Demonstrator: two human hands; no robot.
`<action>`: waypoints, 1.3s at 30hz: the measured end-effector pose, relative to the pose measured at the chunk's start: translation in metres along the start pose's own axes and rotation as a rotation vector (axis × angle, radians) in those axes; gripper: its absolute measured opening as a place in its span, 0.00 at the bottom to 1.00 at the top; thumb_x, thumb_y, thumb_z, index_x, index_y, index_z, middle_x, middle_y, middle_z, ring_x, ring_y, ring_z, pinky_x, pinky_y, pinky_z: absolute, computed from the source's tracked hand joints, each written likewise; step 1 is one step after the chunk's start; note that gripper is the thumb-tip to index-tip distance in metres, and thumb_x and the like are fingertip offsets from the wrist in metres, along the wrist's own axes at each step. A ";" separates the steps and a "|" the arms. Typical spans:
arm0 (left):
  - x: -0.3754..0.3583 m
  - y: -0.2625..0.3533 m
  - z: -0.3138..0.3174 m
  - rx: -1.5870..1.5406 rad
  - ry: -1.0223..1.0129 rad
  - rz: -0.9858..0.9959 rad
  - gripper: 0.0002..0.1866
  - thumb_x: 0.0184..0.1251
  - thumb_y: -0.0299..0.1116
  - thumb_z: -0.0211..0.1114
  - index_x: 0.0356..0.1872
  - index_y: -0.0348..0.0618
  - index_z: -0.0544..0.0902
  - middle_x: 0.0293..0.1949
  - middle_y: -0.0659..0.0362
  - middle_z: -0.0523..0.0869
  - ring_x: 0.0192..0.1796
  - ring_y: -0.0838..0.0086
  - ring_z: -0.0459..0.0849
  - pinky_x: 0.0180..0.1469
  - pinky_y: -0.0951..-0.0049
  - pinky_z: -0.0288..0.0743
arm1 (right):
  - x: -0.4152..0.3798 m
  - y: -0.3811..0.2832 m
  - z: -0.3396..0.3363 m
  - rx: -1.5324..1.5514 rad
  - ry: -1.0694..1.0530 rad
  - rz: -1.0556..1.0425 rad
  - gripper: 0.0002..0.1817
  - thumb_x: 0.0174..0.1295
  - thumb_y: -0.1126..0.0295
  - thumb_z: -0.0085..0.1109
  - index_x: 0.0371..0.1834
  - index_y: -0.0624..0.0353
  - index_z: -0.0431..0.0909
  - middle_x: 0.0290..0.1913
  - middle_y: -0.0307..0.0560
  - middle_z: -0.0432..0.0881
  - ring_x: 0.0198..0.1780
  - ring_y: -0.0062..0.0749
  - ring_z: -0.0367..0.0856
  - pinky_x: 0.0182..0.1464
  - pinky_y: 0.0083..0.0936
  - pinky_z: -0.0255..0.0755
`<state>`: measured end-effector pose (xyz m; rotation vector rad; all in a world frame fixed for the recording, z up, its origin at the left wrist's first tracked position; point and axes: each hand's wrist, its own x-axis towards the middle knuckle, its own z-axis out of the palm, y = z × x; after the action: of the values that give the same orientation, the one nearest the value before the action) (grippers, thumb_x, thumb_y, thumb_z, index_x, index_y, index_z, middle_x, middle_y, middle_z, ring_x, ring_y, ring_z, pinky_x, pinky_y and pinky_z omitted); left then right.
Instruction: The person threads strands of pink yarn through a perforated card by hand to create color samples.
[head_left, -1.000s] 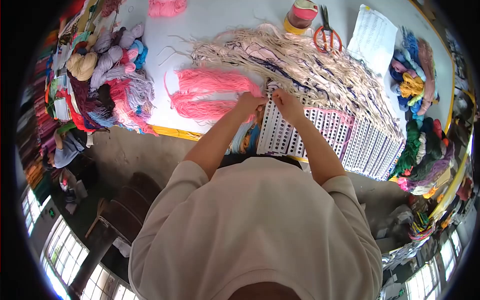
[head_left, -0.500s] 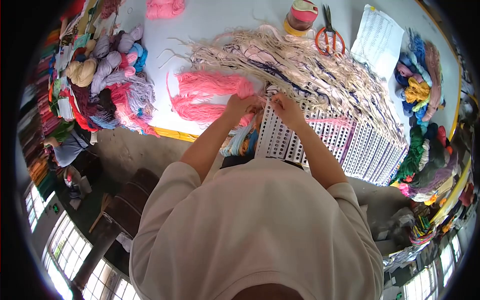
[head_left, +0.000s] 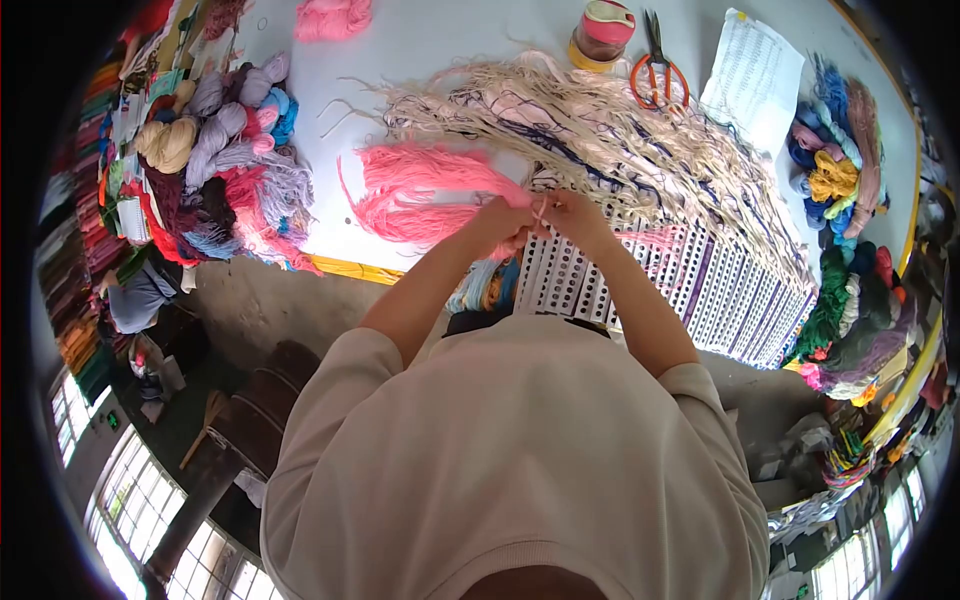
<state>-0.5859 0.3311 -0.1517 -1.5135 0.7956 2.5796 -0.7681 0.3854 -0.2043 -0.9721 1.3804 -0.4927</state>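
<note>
Grips the fluffy pink yarn bundle (head_left: 420, 190) on the white bench (head_left: 450, 28) in the left hand (head_left: 498, 224); pinches pink strands (head_left: 541, 211) in the right hand (head_left: 580, 220), close alongside, by white hole-punched strips (head_left: 562, 278). Has beyond a clear, pink-lidded jar (head_left: 601, 45), brownish inside.

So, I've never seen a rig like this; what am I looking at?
No machine here: a person works with bare hands, seen from one camera worn on the head and looking down. On the table lie pink yarn, cream and navy strands, strips punched with holes, scissors, a lidded jar and a printed sheet. The left hand seems to hold the end of the pink yarn; the right hand is close beside it, but what its fingers pinch is too small to tell.
</note>
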 end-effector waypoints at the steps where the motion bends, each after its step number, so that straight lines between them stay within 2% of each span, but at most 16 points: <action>1: 0.006 -0.007 0.002 -0.003 -0.001 0.001 0.09 0.60 0.32 0.61 0.37 0.37 0.80 0.27 0.59 0.83 0.18 0.81 0.71 0.22 0.80 0.63 | -0.002 -0.005 -0.002 -0.003 -0.001 0.001 0.16 0.60 0.55 0.58 0.48 0.48 0.76 0.30 0.47 0.83 0.35 0.43 0.82 0.38 0.36 0.73; 4: 0.027 -0.028 -0.003 0.360 0.140 0.217 0.10 0.61 0.36 0.60 0.33 0.38 0.81 0.25 0.57 0.84 0.16 0.81 0.70 0.19 0.77 0.64 | -0.014 -0.034 -0.011 -0.131 -0.110 0.077 0.19 0.58 0.53 0.61 0.48 0.49 0.77 0.33 0.48 0.84 0.38 0.44 0.83 0.40 0.36 0.74; 6: 0.028 -0.032 -0.034 1.066 0.443 0.625 0.09 0.63 0.35 0.59 0.31 0.40 0.80 0.24 0.59 0.83 0.15 0.82 0.70 0.16 0.77 0.62 | -0.021 -0.041 -0.005 -0.704 0.024 -0.034 0.20 0.58 0.52 0.61 0.50 0.47 0.75 0.36 0.49 0.85 0.41 0.44 0.84 0.41 0.39 0.74; 9: -0.041 0.013 -0.092 -0.239 0.190 0.052 0.09 0.64 0.35 0.59 0.40 0.43 0.79 0.22 0.65 0.76 0.20 0.85 0.70 0.18 0.84 0.63 | -0.014 -0.025 -0.001 -0.684 0.016 0.071 0.23 0.58 0.50 0.58 0.57 0.40 0.71 0.34 0.50 0.85 0.39 0.48 0.83 0.41 0.43 0.74; 10: -0.073 0.025 -0.102 -0.350 0.393 0.168 0.07 0.66 0.32 0.57 0.43 0.45 0.77 0.21 0.68 0.72 0.20 0.86 0.66 0.19 0.87 0.63 | -0.012 -0.025 0.001 -0.675 0.018 0.067 0.23 0.58 0.50 0.58 0.57 0.40 0.71 0.34 0.50 0.85 0.39 0.48 0.83 0.41 0.43 0.74; 13: -0.136 0.033 -0.218 -0.557 0.093 0.520 0.05 0.67 0.31 0.56 0.40 0.45 0.77 0.22 0.71 0.72 0.17 0.89 0.62 0.17 0.88 0.59 | -0.014 -0.020 0.001 -0.703 0.039 0.051 0.21 0.60 0.52 0.57 0.56 0.40 0.68 0.31 0.48 0.84 0.38 0.48 0.84 0.39 0.44 0.75; 15: -0.175 0.053 -0.217 -0.497 0.534 0.822 0.06 0.70 0.34 0.55 0.38 0.46 0.78 0.27 0.66 0.78 0.17 0.88 0.61 0.16 0.88 0.54 | -0.015 -0.017 0.005 -0.768 0.040 0.038 0.20 0.62 0.54 0.55 0.57 0.40 0.68 0.32 0.48 0.84 0.37 0.49 0.84 0.39 0.45 0.74; 17: -0.205 0.072 -0.188 -0.378 0.909 0.684 0.13 0.74 0.35 0.49 0.51 0.39 0.75 0.41 0.55 0.84 0.16 0.89 0.57 0.16 0.89 0.50 | -0.032 -0.033 0.000 -0.772 0.031 0.074 0.18 0.63 0.56 0.54 0.56 0.41 0.69 0.34 0.50 0.83 0.38 0.49 0.83 0.40 0.44 0.74; 19: -0.217 0.069 -0.159 -0.328 0.869 0.622 0.14 0.73 0.35 0.50 0.52 0.39 0.75 0.38 0.55 0.84 0.17 0.89 0.59 0.17 0.88 0.51 | -0.048 -0.027 -0.006 -0.579 0.131 -0.295 0.19 0.63 0.57 0.56 0.56 0.44 0.69 0.36 0.52 0.82 0.41 0.49 0.82 0.43 0.42 0.74; 23: -0.192 0.025 -0.134 -0.304 0.559 0.568 0.18 0.70 0.36 0.53 0.54 0.36 0.73 0.34 0.56 0.84 0.16 0.87 0.61 0.16 0.86 0.50 | -0.055 -0.023 -0.070 -0.638 -0.302 0.255 0.18 0.61 0.60 0.59 0.54 0.48 0.76 0.48 0.46 0.83 0.48 0.40 0.82 0.53 0.35 0.74; 27: -0.159 0.009 -0.082 -0.267 0.370 0.494 0.16 0.72 0.41 0.53 0.45 0.35 0.75 0.27 0.56 0.83 0.16 0.83 0.67 0.14 0.84 0.51 | -0.003 -0.004 -0.105 -0.488 0.096 -0.041 0.33 0.59 0.59 0.63 0.68 0.45 0.63 0.54 0.49 0.80 0.54 0.44 0.79 0.56 0.36 0.72; 29: -0.158 0.010 -0.060 -0.274 0.310 0.463 0.17 0.71 0.43 0.55 0.40 0.37 0.77 0.25 0.57 0.82 0.16 0.82 0.67 0.14 0.84 0.51 | 0.019 -0.013 -0.118 -0.604 0.596 -0.259 0.35 0.58 0.61 0.63 0.68 0.50 0.60 0.52 0.53 0.81 0.52 0.48 0.80 0.53 0.39 0.73; 31: -0.165 0.012 -0.037 -0.434 0.152 0.501 0.17 0.70 0.44 0.56 0.35 0.37 0.78 0.24 0.57 0.80 0.17 0.81 0.68 0.14 0.83 0.51 | 0.004 -0.050 -0.126 -0.551 0.722 -0.062 0.32 0.58 0.64 0.61 0.66 0.54 0.62 0.50 0.55 0.81 0.49 0.51 0.80 0.50 0.42 0.74; 32: -0.165 0.009 -0.037 -0.570 -0.258 0.532 0.17 0.71 0.44 0.55 0.38 0.37 0.79 0.24 0.57 0.79 0.21 0.79 0.71 0.18 0.81 0.59 | -0.008 -0.067 -0.120 -0.621 0.791 -0.065 0.25 0.57 0.66 0.61 0.59 0.55 0.69 0.43 0.53 0.83 0.42 0.50 0.83 0.44 0.40 0.75; 34: -0.166 0.031 0.005 -0.281 -0.011 0.639 0.19 0.72 0.42 0.53 0.50 0.35 0.77 0.49 0.49 0.82 0.52 0.64 0.81 0.52 0.68 0.75 | -0.033 -0.098 -0.090 -0.531 0.725 -0.143 0.21 0.58 0.67 0.61 0.54 0.56 0.72 0.40 0.50 0.83 0.37 0.45 0.82 0.40 0.36 0.76; 39: -0.158 0.039 0.028 -0.451 -0.125 0.792 0.18 0.73 0.36 0.53 0.57 0.34 0.74 0.58 0.49 0.77 0.61 0.63 0.75 0.61 0.66 0.70 | -0.116 -0.173 0.018 0.458 0.219 -0.204 0.07 0.62 0.73 0.59 0.42 0.59 0.79 0.28 0.33 0.79 0.24 0.13 0.68 0.26 0.15 0.65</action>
<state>-0.5372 0.3438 0.0061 -1.2605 1.0022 3.5959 -0.7297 0.3880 0.0017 -0.6970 1.2851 -1.0446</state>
